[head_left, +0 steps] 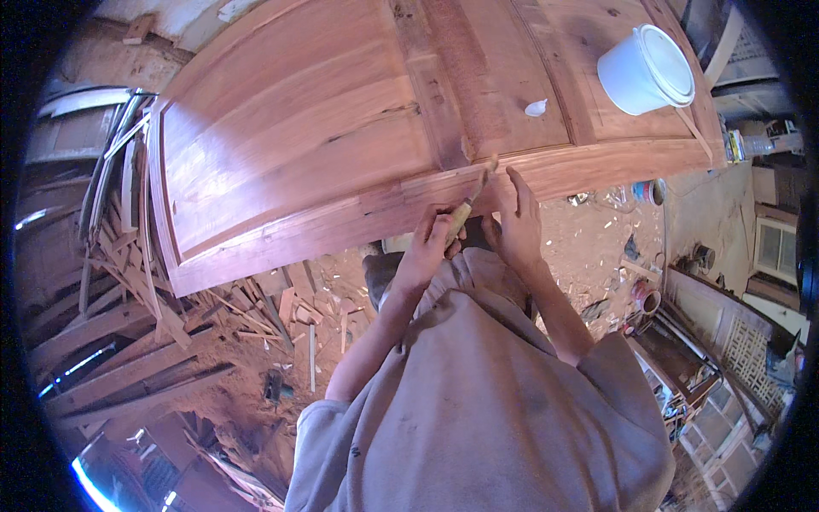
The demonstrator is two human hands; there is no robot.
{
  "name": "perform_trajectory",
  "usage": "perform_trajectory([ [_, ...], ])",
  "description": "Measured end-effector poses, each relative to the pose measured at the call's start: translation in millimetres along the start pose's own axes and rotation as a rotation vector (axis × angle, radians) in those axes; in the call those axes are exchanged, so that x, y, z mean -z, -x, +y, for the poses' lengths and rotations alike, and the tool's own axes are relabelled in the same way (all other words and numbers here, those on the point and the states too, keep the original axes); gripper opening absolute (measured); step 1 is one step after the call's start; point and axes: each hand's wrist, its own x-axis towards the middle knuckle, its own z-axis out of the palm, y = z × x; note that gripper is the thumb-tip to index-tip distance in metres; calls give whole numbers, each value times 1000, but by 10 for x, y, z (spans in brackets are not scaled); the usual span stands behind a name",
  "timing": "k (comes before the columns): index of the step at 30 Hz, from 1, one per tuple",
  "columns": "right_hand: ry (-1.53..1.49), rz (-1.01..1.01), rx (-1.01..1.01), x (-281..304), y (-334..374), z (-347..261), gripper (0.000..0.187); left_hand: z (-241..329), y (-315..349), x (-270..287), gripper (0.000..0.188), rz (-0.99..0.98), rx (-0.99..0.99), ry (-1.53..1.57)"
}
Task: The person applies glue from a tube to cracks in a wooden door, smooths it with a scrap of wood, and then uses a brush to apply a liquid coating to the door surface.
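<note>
1. One tool (461, 218) with a yellowish handle, in the left hand (429, 243), over the near edge of the door; its thin end slants up and right, away from the person.
2. Left fingers: closed around the handle, thumb side toward the tool's tip.
3. Right hand (517, 226): just right of the tool, at the door's near edge. Fingers raised and apart, nothing seen in them; cannot tell if they touch the wood.
4. Door (299, 128): large, reddish wood, lying flat in front of the person, inset panels divided by rails, dark streaks in the grain.
5. On it, beyond the right hand: small white piece (536, 107), shape unclear.
6. Further right on the door: white bucket (627, 77), lid on, upright. Thin stick (694, 130) beside its base, near the door's right end.
7. Person's shirt (495, 410): greyish, fills the lower middle.
8. Floor, left: wood scraps (294, 303), plus long boards (128, 371) piled up.
9. Floor, right: shavings, blue can (647, 192) near the door, second can (647, 299) closer to the person.
10. Far right: lattice panel (755, 358), leaning.
</note>
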Motion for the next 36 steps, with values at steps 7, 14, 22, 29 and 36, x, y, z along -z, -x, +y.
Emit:
perform_trajectory([
  [7,-43,-147,78,-471,-91,253,66,-264,-21,-45,26,64,85,153],
  [14,-162,-202,182,-630,-63,343,50,-395,-19,715,35,-67,91,73],
  [22,-1048,-283,-315,-576,54,-213,54,-810,5,308,45,26,-306,-423],
  [29,-747,-328,-313,-117,-25,86,54,-564,11,171,56,-120,-149,-448],
  [36,-516,-140,-454,392,315,1004,30,-911,145,543,50,114,-165,-558],
])
